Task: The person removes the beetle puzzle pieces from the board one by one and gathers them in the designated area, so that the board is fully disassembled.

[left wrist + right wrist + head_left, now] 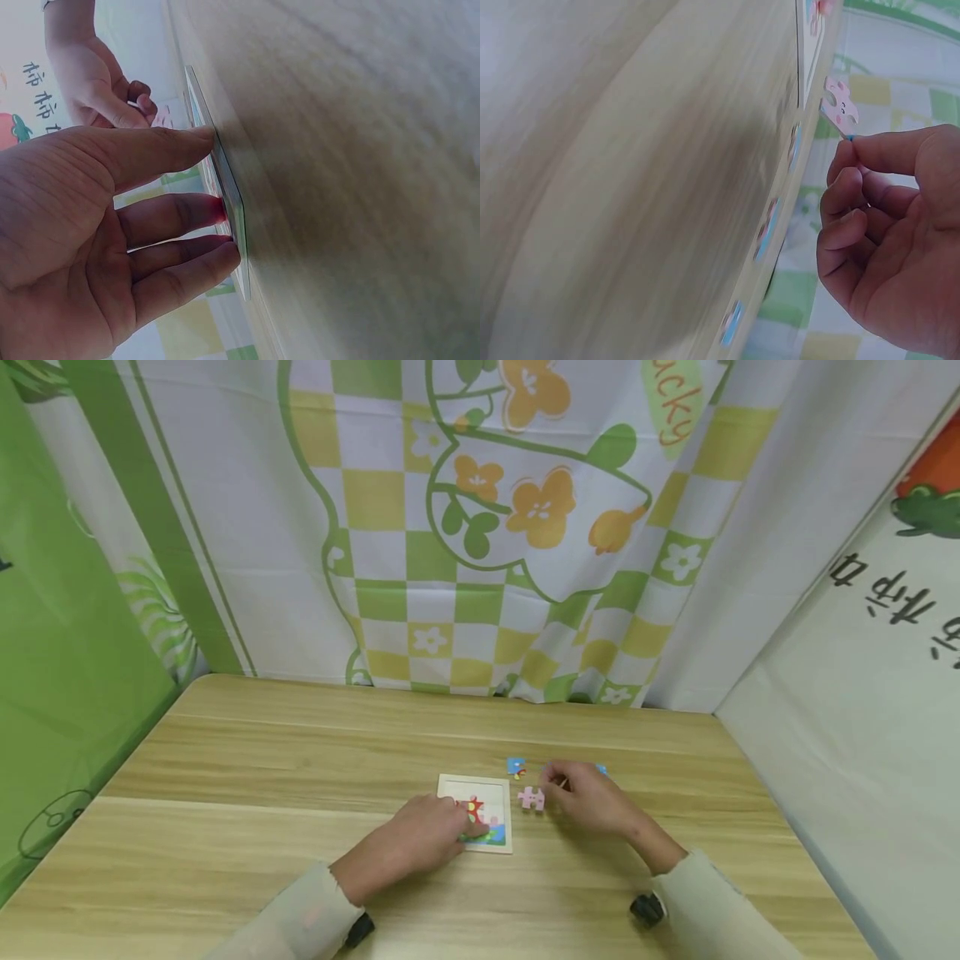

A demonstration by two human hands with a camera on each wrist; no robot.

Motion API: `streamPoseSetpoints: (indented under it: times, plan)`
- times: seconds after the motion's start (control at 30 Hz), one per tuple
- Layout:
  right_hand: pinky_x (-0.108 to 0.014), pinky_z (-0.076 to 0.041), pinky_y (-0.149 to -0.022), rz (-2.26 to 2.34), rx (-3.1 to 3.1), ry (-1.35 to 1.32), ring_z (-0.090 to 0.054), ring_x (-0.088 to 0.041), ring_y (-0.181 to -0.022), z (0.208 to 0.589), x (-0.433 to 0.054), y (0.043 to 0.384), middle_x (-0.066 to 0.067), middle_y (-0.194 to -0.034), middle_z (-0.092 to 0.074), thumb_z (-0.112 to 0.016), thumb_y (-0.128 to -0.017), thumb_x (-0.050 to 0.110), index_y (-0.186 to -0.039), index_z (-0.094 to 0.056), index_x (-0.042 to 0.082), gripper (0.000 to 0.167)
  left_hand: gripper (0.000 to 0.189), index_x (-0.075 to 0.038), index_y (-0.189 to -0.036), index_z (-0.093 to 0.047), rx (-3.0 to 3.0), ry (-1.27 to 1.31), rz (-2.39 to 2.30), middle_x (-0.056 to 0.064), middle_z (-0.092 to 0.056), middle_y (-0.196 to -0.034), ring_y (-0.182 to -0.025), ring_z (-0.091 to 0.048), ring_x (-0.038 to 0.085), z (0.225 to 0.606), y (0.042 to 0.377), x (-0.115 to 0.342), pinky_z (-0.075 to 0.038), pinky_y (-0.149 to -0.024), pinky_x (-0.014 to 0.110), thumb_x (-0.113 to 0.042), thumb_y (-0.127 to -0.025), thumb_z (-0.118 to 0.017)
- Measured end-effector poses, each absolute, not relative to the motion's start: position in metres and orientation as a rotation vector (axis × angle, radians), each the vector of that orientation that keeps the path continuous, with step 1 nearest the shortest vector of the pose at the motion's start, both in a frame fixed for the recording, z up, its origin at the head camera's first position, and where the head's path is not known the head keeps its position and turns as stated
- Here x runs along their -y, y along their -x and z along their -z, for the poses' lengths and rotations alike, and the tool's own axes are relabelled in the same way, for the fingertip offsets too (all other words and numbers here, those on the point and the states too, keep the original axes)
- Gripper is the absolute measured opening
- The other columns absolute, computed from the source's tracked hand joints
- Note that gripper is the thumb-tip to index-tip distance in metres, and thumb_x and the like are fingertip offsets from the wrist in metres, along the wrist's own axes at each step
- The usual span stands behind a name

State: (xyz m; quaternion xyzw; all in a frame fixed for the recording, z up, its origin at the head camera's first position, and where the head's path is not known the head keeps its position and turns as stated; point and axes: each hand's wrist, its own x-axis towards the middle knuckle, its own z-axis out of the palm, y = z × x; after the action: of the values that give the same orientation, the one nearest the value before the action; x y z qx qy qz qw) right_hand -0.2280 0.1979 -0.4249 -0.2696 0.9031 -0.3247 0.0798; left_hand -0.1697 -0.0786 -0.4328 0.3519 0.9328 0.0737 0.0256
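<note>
- Pink puzzle piece [531, 798], there it is, just right of the square puzzle tray and up off the table, its printed eyes and rosy cheeks turned to the right wrist view.
- Right hand [592, 797] has it: thumb and index finger pinch one edge, while the other fingers curl loosely below, clear of the wood.
- Over to the puzzle tray [510, 814], flat on the table with a pale wooden rim; the far part of its bed lies bare.
- Inside it, a red section [475, 806] sits near the middle, and a blue-and-green strip [495, 836] runs along the near side, partly covered by fingers.
- Left hand [422, 835] is on the tray's near left part, thumb and fingers spread well apart, tips resting on the rim and the pieces; it has nothing pinched between them.
- Beyond the tray's far right corner lies a blue loose piece [516, 767] with a touch of red; another blue bit [602, 769] peeks out behind the right hand.
- From the right wrist, three flat pieces [766, 229] show in a row on the tabletop, apart from one another.
- Both arms come in wearing pale sleeves [720, 902], a black device [647, 910] at each wrist.
- Underneath it all, a wood-grain table [247, 843]; behind, a checked curtain [450, 635] with orange flowers; green cloth [75, 652] to the left, a white panel [862, 693] with dark characters to the right.
</note>
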Motion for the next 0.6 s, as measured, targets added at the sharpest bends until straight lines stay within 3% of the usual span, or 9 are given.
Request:
streamPoseSetpoints:
  times: [0.37,0.6]
  plan:
    - [-0.032,-0.048,-0.066,0.871,-2.752,0.704,-0.057,-0.013,-0.077,0.423,-0.243,0.231,-0.001,-0.088,-0.065,-0.058,-0.104,0.008,-0.097,-0.067,0.009,0.012,0.035,-0.028,-0.125,-0.077,-2.897,-1.099,-0.181,0.007,-0.074,-0.107,-0.091,-0.070,0.024,0.434,0.169,0.080,-0.056,-0.073,0.040,-0.020,-0.091,-0.078]
    - [-0.029,-0.045,-0.059,0.871,-2.703,0.653,-0.053,-0.015,-0.071,0.419,-0.269,0.235,-0.004,-0.088,-0.064,-0.057,-0.105,0.008,-0.098,-0.067,0.005,0.012,0.039,-0.032,-0.128,-0.075,-2.881,-1.067,-0.201,0.004,-0.074,-0.107,-0.088,-0.068,0.023,0.434,0.169,0.079,-0.055,-0.070,0.040,-0.018,-0.092,-0.076]
